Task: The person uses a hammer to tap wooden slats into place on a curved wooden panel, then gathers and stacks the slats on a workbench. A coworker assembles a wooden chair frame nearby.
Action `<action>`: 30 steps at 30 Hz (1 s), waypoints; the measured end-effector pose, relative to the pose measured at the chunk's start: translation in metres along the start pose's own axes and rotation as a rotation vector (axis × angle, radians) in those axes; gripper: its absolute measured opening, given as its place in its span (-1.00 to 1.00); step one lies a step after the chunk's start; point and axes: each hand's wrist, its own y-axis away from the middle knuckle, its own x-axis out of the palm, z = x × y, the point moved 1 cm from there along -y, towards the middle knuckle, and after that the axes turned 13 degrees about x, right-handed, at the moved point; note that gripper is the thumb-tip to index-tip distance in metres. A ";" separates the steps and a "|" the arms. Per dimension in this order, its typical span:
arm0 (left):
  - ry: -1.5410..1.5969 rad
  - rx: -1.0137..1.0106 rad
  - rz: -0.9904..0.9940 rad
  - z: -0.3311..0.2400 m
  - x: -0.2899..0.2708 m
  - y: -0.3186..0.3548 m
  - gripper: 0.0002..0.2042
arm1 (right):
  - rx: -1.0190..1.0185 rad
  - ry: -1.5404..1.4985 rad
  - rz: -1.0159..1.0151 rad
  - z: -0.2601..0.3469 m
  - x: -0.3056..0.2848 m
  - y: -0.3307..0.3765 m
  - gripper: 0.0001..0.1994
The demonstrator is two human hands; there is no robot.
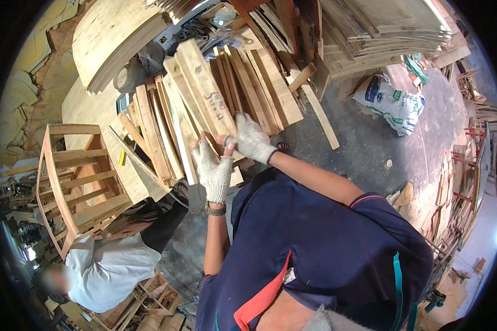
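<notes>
Both my hands wear pale knitted gloves with bare fingertips. My right hand (252, 139) grips the near right corner of a wooden board (207, 96) with handwriting on it, which lies on top of the stack. Left of it, my left hand (214, 172) is upright with its fingers apart, at the near ends of the boards; whether the fingertips press on the wood is hard to see. More narrow boards (248, 88) lie side by side to the right of the marked one, and further strips (152, 132) lie to the left.
A slatted wooden frame (83, 176) stands at the left, beside a person in a white shirt (113, 270). Curved plywood sheets (116, 44) are piled at the far left, and more panels (384, 33) at the far right. A white sack (389, 105) lies on the concrete floor (359, 146).
</notes>
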 end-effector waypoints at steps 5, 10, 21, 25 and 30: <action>-0.444 0.063 0.109 0.075 0.004 -0.002 -0.15 | -0.072 0.157 0.193 0.009 0.016 -0.005 -0.33; -0.534 0.148 -0.065 0.095 0.035 0.006 0.03 | 0.014 0.098 0.108 -0.014 -0.020 -0.009 -0.41; -0.619 0.177 -0.062 0.097 0.041 0.010 0.02 | 0.025 0.140 -0.423 -0.186 -0.040 -0.032 -0.37; -0.623 0.190 -0.076 0.097 0.039 0.011 0.01 | 0.103 0.120 -0.413 -0.177 -0.029 -0.048 -0.41; -0.598 0.171 -0.073 0.099 0.040 0.008 0.00 | 0.028 -0.081 -0.241 -0.188 -0.015 -0.074 -0.41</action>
